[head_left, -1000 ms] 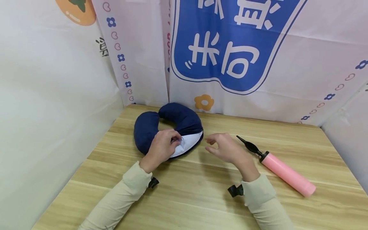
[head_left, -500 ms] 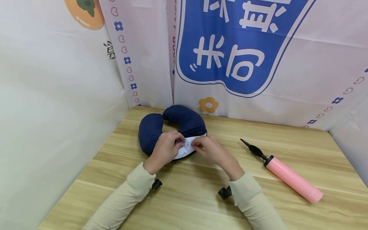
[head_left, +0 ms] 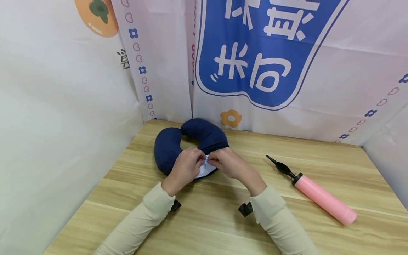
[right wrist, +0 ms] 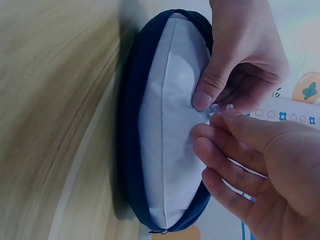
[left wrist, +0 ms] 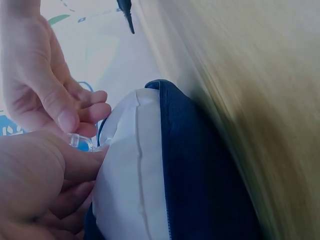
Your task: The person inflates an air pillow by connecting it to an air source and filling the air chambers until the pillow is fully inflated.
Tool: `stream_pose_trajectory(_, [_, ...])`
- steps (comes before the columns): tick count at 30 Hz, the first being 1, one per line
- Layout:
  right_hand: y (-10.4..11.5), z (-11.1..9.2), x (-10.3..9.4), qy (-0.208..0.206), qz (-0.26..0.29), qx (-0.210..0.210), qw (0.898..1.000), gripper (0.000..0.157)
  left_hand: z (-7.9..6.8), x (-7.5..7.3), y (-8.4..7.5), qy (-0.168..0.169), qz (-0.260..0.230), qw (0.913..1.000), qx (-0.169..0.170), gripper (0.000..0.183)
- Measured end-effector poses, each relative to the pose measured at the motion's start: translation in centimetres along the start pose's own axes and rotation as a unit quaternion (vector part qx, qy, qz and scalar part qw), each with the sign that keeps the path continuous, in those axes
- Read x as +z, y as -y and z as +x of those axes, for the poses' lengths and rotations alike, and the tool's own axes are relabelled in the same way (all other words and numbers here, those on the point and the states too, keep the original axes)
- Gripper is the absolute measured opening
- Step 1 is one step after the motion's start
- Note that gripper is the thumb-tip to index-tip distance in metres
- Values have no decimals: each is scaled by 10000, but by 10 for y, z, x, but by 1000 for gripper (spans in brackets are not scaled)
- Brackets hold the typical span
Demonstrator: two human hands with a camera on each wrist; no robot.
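Observation:
A navy U-shaped neck pillow (head_left: 205, 132) lies on the table, its cover unzipped along the curved near side. The white inflatable liner (right wrist: 172, 110) bulges through that opening. My left hand (head_left: 186, 164) pinches the base of a small clear air valve (right wrist: 214, 109) on the liner, thumb pressed into the white material. From the other side, my right hand (head_left: 232, 165) holds the valve's clear cap (right wrist: 229, 106) between thumb and index finger, its other fingers bent near the liner. In the head view the fingers mostly hide the valve.
A pink hand pump (head_left: 323, 200) with a black nozzle (head_left: 282, 167) lies on the wooden table (head_left: 210, 226) to the right. Printed white cloth (head_left: 165, 71) hangs behind the table and along its sides. The zipper pull (right wrist: 160, 231) sits at one end of the opening.
My right hand has come leftward from beside the pillow to the valve, and its fingers now meet the left hand's there. The left hand keeps its grip. The head view has shifted slightly.

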State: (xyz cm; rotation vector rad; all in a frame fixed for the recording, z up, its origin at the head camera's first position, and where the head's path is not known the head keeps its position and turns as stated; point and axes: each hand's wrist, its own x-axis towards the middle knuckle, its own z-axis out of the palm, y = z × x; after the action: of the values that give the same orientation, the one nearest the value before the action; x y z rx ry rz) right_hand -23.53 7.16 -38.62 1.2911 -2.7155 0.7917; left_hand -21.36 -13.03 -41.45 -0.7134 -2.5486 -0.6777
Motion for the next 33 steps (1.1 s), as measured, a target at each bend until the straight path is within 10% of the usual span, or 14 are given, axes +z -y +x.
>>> stream_pose_trajectory(18, [5, 13, 7, -37, -56, 427, 9991, 5, -4, 2, -3, -28, 277, 9996, 66, 11])
stream_pose_trajectory(33, [3, 14, 13, -281, 14, 680, 9973, 4, 1, -2, 5, 8, -430, 9989, -170, 14])
